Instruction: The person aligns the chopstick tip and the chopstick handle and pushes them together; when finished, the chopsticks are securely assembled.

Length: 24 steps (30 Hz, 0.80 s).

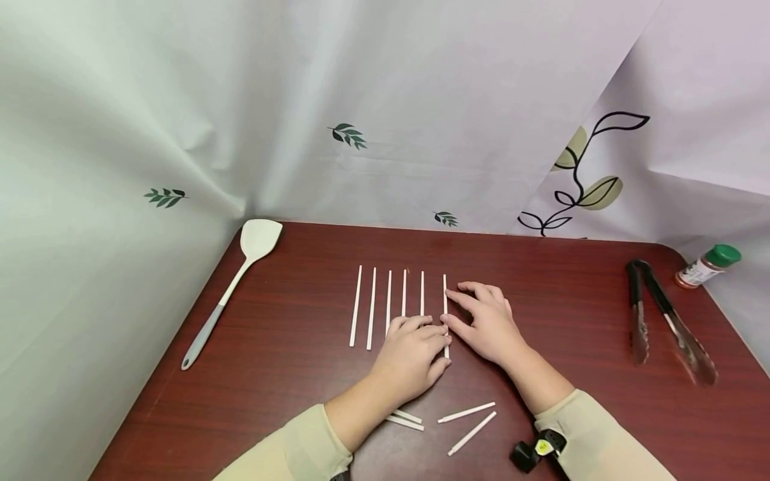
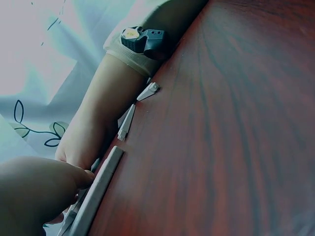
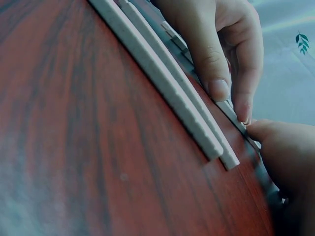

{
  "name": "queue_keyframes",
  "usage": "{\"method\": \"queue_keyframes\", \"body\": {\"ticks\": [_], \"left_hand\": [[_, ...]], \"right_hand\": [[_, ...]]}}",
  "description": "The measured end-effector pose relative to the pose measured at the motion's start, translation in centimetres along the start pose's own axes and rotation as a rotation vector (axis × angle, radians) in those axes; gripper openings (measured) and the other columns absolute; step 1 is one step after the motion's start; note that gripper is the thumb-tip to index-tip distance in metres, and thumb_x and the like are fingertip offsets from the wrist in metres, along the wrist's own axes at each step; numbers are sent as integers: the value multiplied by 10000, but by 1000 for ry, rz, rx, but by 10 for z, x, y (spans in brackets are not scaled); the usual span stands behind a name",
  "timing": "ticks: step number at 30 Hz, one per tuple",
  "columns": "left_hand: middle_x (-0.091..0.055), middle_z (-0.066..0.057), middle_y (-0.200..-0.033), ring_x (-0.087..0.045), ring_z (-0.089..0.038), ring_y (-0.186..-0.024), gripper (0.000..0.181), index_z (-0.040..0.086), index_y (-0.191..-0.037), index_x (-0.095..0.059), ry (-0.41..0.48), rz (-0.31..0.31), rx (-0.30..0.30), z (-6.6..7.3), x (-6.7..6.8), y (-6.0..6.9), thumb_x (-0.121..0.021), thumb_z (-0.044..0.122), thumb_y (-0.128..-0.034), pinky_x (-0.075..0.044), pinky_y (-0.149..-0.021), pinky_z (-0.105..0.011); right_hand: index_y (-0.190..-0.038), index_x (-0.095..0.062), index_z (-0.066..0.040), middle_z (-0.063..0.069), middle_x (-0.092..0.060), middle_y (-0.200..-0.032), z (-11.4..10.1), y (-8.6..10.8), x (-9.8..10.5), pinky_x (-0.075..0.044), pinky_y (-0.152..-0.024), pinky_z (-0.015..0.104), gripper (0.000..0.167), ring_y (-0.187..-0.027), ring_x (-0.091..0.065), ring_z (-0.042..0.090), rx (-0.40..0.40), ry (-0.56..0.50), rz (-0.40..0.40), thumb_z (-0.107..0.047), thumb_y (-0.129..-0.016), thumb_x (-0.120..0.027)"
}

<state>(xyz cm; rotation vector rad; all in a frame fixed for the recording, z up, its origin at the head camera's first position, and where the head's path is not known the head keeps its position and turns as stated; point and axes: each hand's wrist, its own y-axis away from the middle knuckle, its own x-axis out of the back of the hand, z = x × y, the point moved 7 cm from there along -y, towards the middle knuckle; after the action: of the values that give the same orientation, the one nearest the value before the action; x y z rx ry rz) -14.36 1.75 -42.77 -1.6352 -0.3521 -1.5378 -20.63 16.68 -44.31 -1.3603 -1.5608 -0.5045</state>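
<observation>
A row of several slim white sticks (image 1: 371, 310) lies on the brown table. At its right end, another white stick (image 1: 445, 304) lies under both hands. My left hand (image 1: 409, 354) reaches over the row's lower part, its fingertips and thumb at that stick's lower half. My right hand (image 1: 490, 327) touches the same stick higher up with thumb and index fingertip. In the right wrist view, the left thumb (image 3: 209, 73) and a fingertip sit close over the stick, by the right thumb (image 3: 266, 132). Parts of some sticks are hidden behind the left hand.
Two white sticks (image 1: 473, 433) lie loose near the right forearm; two more (image 1: 409, 422) show partly beside the left wrist. A white spatula (image 1: 231, 290) lies at the left. Black-handled tongs (image 1: 668, 314) and a green-capped shaker bottle (image 1: 700, 272) are at the right.
</observation>
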Motion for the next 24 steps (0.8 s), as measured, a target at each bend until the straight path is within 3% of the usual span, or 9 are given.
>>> {"method": "queue_keyframes", "body": {"ticks": [19, 24], "left_hand": [[-759, 75, -1242, -633, -210, -1272, 283, 221, -1164, -817, -4, 54, 8, -1, 4, 0, -781, 343, -911, -452, -1042, -449], [-758, 81, -1241, -636, -205, -1260, 280, 222, -1165, -813, -24, 61, 16, -2, 3, 1, -775, 348, -918, -452, -1045, -451]], "right_hand": [[-1407, -720, -169, 169, -569, -1473, 0, -2, -2, -329, -1063, 677, 487, -1334, -448, 454, 5, 24, -11, -379, -972, -778], [-1488, -657, -210, 169, -516, -1521, -1, -1, -5, -303, -1085, 669, 511, -1365, -412, 447, 12, 58, -67, -399, -1016, -705]]}}
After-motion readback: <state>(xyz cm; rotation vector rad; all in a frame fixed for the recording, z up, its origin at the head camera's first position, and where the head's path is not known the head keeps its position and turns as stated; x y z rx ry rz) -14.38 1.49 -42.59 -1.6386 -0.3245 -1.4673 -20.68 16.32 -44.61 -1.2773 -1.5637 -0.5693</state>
